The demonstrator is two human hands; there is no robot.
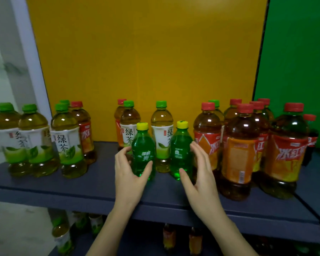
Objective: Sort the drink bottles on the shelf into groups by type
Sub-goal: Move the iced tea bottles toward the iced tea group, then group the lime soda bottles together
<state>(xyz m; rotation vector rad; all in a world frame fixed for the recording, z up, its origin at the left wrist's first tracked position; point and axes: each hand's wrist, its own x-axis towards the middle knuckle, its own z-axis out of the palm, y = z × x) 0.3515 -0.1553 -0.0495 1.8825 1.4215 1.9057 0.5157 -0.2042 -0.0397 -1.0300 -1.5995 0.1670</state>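
Note:
Two small green soda bottles with yellow caps stand at mid-shelf: the left one (143, 152) and the right one (180, 150). My left hand (129, 174) curls around the left soda bottle, thumb on its front, fingers behind it. My right hand (198, 170) is spread beside the right soda bottle, thumb near its base, not clearly gripping. Green tea bottles (67, 143) with green caps stand at the left, with two more (162, 137) behind the sodas. Red-capped iced tea bottles (238, 154) crowd the right side.
The dark shelf board (92, 183) has a bare front strip. One iced tea bottle (85, 133) stands among the green teas at left. A yellow back panel (146, 61) and a green panel (294, 61) close the rear. More bottles (63, 233) stand on the lower shelf.

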